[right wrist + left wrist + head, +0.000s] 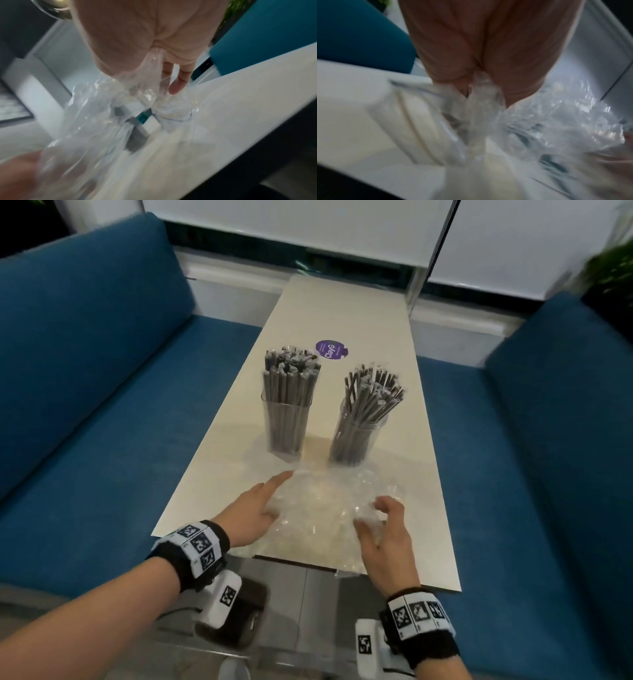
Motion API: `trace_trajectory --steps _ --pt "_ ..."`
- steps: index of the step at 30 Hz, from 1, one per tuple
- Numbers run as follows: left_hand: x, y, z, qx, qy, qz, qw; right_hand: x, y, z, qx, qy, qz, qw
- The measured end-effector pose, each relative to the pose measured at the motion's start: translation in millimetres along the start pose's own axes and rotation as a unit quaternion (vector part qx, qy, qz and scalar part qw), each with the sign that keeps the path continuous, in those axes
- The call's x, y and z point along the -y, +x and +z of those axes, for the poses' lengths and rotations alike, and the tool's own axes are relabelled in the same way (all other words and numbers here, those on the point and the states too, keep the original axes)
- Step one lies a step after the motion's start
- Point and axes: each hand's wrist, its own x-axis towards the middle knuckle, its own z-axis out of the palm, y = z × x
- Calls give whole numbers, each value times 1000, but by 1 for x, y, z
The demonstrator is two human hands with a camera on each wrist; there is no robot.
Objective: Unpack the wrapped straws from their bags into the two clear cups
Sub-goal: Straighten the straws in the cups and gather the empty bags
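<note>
Two tall clear plastic cups stand side by side on the long cream table (346, 313); the left cup (287, 426) and the right cup (356, 436) are both packed full of grey wrapped straws (291, 378); a round purple sticker (331, 349) lies at twelve o'clock from them. The crinkly clear plastic bags (325, 508) sit in a loose heap at six o'clock from the cups, very near them, and they look empty. The left hand (251, 513) lies at nine o'clock of the heap, fingers mostly straight, touching the plastic; the right hand (385, 534) is at four o'clock, fingers curled into the plastic, grabbing a bunch. The job looks almost done; the risk is a quick pull; the plastic could drag against the cups and tip them, spilling straws; the light bags could also slide off the near edge.
</note>
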Motion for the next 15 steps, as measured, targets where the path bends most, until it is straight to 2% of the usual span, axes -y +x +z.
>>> trace_trajectory --steps 1,3,4,6,7,8,9,10,12,14,15 --pt "-13 -7 6 9 -55 18 998 7 0 7 0 -3 -56 998" --pt "-34 -18 21 34 -182 13 983 15 1 18 17 -9 -153 988" --pt "-41 -24 27 39 -264 -5 964 17 1 20 41 -7 -176 984" --pt "-53 -35 38 22 -425 -26 904 21 -2 20 98 0 -195 976" --pt "-60 -40 42 15 -457 -24 889 24 -5 19 130 -5 -202 971" --pt "-66 -46 45 4 -457 -33 889 29 -9 17 170 -18 -207 963" --pt "-70 -52 49 -26 -449 -35 892 35 -13 15 216 -36 -216 952" --pt "-70 -56 54 -61 -463 -51 883 41 -17 12 260 -48 -232 936" --pt "-68 -65 58 -134 -512 -75 845 51 -24 5 344 -36 -260 901" --pt "-62 -74 55 -201 -506 -98 833 55 -29 -8 382 5 -270 884" --pt "-60 -79 51 -230 -501 -104 828 55 -30 -16 363 38 -282 887"
